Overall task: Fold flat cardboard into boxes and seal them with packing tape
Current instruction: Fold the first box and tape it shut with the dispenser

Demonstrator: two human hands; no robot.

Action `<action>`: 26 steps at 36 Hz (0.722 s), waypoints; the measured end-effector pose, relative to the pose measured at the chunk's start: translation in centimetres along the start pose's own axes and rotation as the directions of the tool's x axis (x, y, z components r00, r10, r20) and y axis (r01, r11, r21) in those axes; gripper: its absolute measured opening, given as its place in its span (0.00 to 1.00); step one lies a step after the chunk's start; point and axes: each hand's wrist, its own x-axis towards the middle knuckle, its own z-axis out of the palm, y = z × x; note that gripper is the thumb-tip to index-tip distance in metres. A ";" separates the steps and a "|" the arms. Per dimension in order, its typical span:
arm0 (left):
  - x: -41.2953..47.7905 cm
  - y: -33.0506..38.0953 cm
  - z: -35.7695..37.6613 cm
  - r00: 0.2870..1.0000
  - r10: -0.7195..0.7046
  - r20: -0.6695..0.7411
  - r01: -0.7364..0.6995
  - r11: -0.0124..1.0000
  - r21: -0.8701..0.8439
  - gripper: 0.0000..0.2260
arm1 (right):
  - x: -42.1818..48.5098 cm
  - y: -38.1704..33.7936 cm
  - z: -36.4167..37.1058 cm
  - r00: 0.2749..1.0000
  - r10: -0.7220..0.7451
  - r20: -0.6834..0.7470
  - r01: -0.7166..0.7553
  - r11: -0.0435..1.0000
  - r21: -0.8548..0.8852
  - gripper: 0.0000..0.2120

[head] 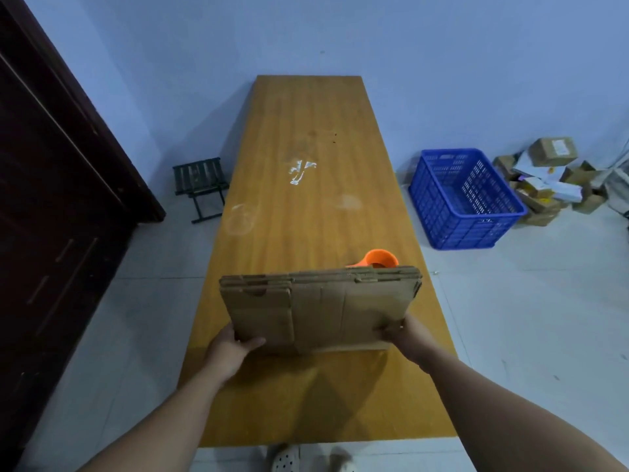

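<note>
Gripping cardboard stack [320, 308] at long wooden table [306, 148].

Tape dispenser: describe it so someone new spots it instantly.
Find the long wooden table in the room's middle. Near its close end a cardboard stack is held; the tape dispenser peeks over the stack's top edge, toward the right. It is the only orange thing on the table.
</note>
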 end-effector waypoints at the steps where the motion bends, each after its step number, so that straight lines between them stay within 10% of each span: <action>1: 0.2 0.1 -0.3 1.000 0.007 -0.026 -0.006 1.000 0.009 0.29 | 0.2 -0.4 0.2 1.000 -0.002 0.002 0.002 1.000 -0.006 0.23; 17: 6.9 8.2 -5.1 0.938 -0.068 -0.339 -0.014 0.972 -0.234 0.29 | 6.5 -11.4 1.4 0.983 -0.069 -0.172 0.092 0.987 0.133 0.24; 26: 11.7 12.4 -6.9 0.998 0.022 -0.052 -0.034 0.968 -0.248 0.34 | 11.3 -14.4 0.3 0.971 -0.012 -0.238 0.085 0.950 0.300 0.14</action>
